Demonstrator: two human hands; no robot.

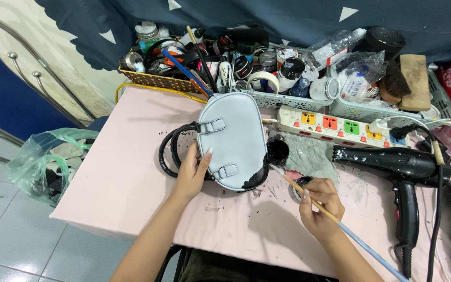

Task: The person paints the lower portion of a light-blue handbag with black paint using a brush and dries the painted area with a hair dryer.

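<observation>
Grey handbag (232, 140) steadied under open left hand (191, 173); right hand (319, 204) closed around a paintbrush (323, 211).

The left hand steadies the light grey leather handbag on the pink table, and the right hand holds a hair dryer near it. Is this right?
Not quite. In the head view the right hand holds a thin paintbrush, not the black hair dryer, which lies untouched on the pink table. The left hand does steady the light grey leather handbag.

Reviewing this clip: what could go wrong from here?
The left hand steadies the pale handbag beside its black-painted corner, so it may smudge. The open paint pot sits against the bag and could tip. The right hand's paintbrush works near the power strip, risking splatter.
</observation>
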